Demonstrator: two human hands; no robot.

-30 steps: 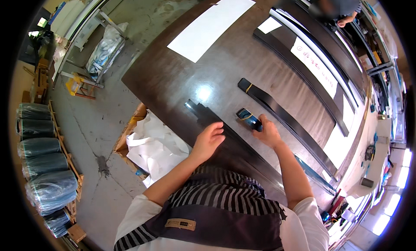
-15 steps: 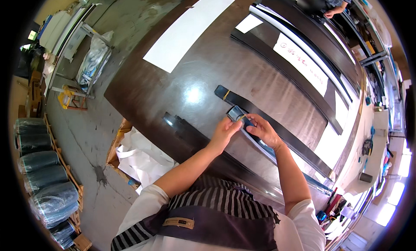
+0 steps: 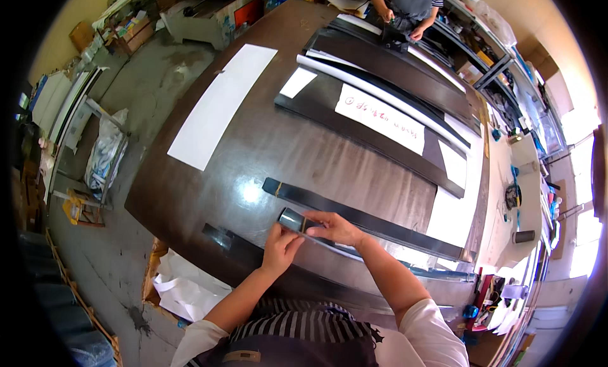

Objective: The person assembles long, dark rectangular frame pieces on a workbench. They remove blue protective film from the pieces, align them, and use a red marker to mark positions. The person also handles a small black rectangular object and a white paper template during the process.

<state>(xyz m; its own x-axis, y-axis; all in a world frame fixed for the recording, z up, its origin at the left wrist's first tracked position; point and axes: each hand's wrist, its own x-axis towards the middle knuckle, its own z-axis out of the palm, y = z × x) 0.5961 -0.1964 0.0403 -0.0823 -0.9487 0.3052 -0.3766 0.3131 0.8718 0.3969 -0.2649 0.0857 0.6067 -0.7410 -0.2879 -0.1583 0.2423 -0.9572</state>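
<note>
My left hand [image 3: 278, 250] and my right hand [image 3: 339, 229] are both closed on a bundle of dark, glossy strips [image 3: 292, 220] above the near part of the table. A thin yellowish band goes around the bundle by my right fingers; its end looks curved. The left fingers grip it from the near side, while the right thumb and fingers pinch it at the band. Just beyond my hands lies a long dark strip bundle [image 3: 367, 218], with a similar band near its left end. Another dark bundle [image 3: 220, 236] rests near the table's front edge, to the left.
The brown table [image 3: 190, 199] carries a white sheet [image 3: 221, 107] and long black panels with a marked paper [image 3: 380, 118] on them. Across the table a co-worker [image 3: 410, 6] handles something dark. A box of crumpled white paper [image 3: 187, 284] stands at the near left; shelving [image 3: 497, 69] lines the right.
The view has tilted up, bringing the co-worker more fully into sight. Both hands still hold the banded bundle, and its curved end has turned somewhat.
</note>
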